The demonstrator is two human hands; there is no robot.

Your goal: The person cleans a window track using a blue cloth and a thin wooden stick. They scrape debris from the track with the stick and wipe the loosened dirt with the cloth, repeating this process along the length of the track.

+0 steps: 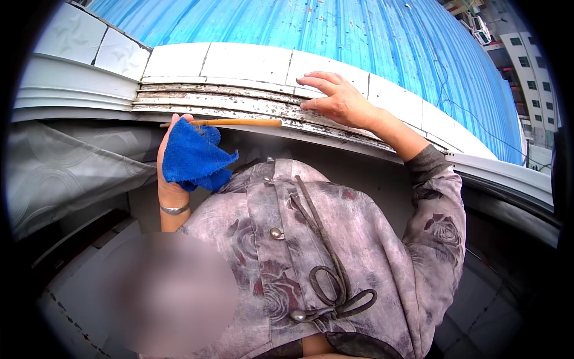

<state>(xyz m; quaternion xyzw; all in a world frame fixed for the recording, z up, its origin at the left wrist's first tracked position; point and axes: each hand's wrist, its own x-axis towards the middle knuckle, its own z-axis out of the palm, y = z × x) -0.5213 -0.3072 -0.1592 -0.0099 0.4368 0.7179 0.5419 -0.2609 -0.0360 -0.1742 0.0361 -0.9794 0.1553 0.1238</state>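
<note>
My left hand (166, 149) is closed around a blue cloth (197, 157) and a slim wooden stick (248, 122) just inside the window sill. The cloth hangs over the palm and covers most of the fingers. The stick points right along the sill's inner edge; the cloth hides part of its left end, so I cannot tell whether it is a brush handle. My right hand (344, 103) is over the dirty white window track (239, 103), empty, with its fingers apart. Dark grime and specks lie along the grooves. Whether the right fingertips touch the track is unclear.
White tiles (245, 63) line the outer ledge, with a blue corrugated roof (359, 36) beyond. A grey patterned curtain (72, 173) hangs at the left. A window frame rail (508, 176) runs along the right. Buildings (532, 72) stand at the far right.
</note>
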